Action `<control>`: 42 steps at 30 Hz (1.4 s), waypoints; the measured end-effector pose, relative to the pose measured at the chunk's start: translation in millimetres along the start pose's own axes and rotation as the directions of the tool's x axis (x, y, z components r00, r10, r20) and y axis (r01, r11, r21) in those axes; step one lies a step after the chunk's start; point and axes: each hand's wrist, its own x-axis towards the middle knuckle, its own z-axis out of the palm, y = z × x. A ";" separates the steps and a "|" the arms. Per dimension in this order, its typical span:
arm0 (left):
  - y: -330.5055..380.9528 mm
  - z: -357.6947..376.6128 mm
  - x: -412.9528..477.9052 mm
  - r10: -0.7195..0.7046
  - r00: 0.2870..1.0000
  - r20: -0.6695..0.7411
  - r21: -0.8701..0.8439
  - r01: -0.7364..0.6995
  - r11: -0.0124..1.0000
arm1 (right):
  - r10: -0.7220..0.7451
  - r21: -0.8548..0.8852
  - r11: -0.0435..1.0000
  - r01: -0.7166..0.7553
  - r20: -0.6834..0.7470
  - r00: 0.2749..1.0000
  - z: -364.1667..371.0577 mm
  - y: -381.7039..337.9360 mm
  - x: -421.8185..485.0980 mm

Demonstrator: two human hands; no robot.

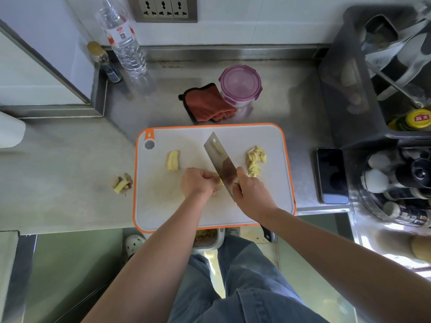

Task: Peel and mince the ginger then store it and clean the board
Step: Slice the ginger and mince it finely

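Observation:
A white cutting board (pixel 268 201) with an orange rim lies on the steel counter. My left hand (pixel 197 184) curls over a piece of ginger (pixel 218 178) at the board's middle, holding it down. My right hand (pixel 250 194) grips the cleaver (pixel 220 162) by its handle, the blade standing against the ginger beside my left fingers. A peeled ginger chunk (pixel 173 160) lies to the left on the board. A heap of cut ginger strips (pixel 255 160) lies to the right. Ginger peelings (pixel 122 183) sit on the counter left of the board.
A round plastic container with a purple lid (pixel 240 83) and a folded rust-red cloth (pixel 207 104) stand behind the board. Two bottles (pixel 123 40) are at the back left. A phone (pixel 332 176) lies right of the board, beside a grey rack (pixel 345 89) and a seasoning holder.

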 end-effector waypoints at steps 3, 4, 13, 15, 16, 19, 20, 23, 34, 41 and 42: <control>1.0 -0.5 -0.9 -0.002 1.000 0.000 -0.001 0.002 1.000 | -0.005 0.012 1.000 0.005 -0.001 1.000 -1.3 -1.7 0.0; 0.8 -0.5 -1.1 -0.004 1.000 0.000 -0.005 0.004 1.000 | -0.001 0.016 1.000 0.001 0.001 1.000 -1.9 -2.3 1.1; 2.2 1.1 -1.5 0.001 1.000 -0.013 0.011 -0.001 1.000 | 0.046 -0.009 0.999 -0.046 0.082 0.996 -2.7 -5.9 4.0; 3.6 0.6 0.0 -0.011 1.000 -0.010 0.012 0.011 1.000 | 0.054 -0.009 0.999 -0.054 0.084 0.995 -1.8 -7.1 5.7; 3.9 0.7 1.2 -0.016 1.000 -0.009 0.015 0.016 1.000 | 0.058 -0.012 0.998 -0.057 0.082 0.995 -1.2 -7.3 6.3; 4.9 0.6 2.9 -0.025 1.000 0.004 0.028 0.025 0.999 | 0.057 -0.032 0.998 -0.055 0.072 0.996 0.5 -7.6 6.3; 5.1 0.6 3.5 -0.028 1.000 0.007 0.025 0.027 0.999 | 0.058 -0.040 0.998 -0.055 0.071 0.996 1.0 -8.0 6.7; 5.3 1.2 4.7 -0.033 0.999 0.002 0.027 0.033 0.999 | 0.057 -0.057 0.997 -0.054 0.064 0.996 1.5 -11.1 8.8; 1.7 4.8 4.1 -0.036 0.999 -0.027 0.018 0.037 0.999 | 0.049 -0.095 0.994 -0.051 -0.017 0.999 14.7 -19.0 18.5; -1.3 2.9 -4.9 -0.036 0.998 -0.058 -0.022 0.035 0.999 | 0.083 0.142 0.988 -0.068 -0.105 0.991 4.7 -13.7 18.1; -2.3 3.8 -6.3 -0.048 0.997 -0.066 -0.042 0.046 0.998 | 0.070 0.147 0.988 -0.056 -0.098 0.993 1.4 -13.0 15.8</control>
